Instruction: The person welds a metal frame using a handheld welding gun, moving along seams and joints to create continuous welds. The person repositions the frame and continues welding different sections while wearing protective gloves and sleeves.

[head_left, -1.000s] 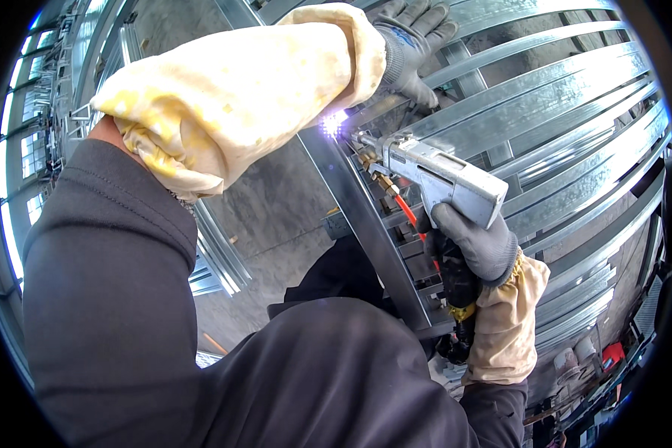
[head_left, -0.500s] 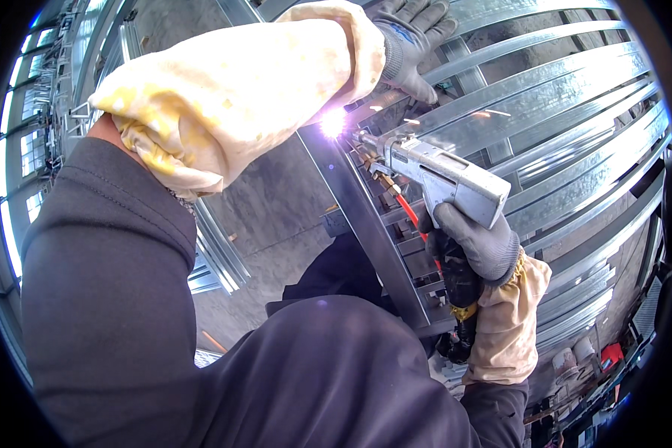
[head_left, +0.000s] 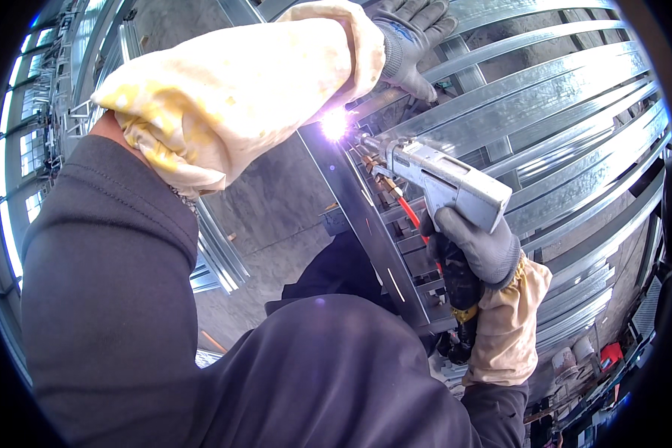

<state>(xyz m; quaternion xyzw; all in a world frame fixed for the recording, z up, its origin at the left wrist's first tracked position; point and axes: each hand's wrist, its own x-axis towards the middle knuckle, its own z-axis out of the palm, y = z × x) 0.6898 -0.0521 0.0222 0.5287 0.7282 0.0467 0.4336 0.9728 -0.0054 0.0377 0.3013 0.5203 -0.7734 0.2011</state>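
Note:
My right hand [head_left: 479,243], in a grey glove, is closed round the grip of a silver welding gun [head_left: 452,183]. The gun points up and left, with an orange-red hose [head_left: 411,215] running beneath it. Just ahead of its nozzle a bright white-violet arc [head_left: 335,124] glares on a dark steel bar [head_left: 367,231] of the frame; the glare hides the joint itself. My left hand [head_left: 414,45], also gloved, rests with spread fingers on the metal frame [head_left: 530,123] beyond the arc. A pale, yellow-stained protective sleeve [head_left: 239,89] covers that forearm.
Long galvanised slats fill the right side, with gaps between them. Metal profiles [head_left: 220,250] lie on the concrete floor [head_left: 265,201] to the left. A red object [head_left: 611,355] and assorted gear sit at the lower right. My dark-clothed knee [head_left: 328,351] is close to the frame.
Sparks now streak down along the dark bar, where before they flew to the right over the slats. The arc still burns, and both hands keep almost the same place.

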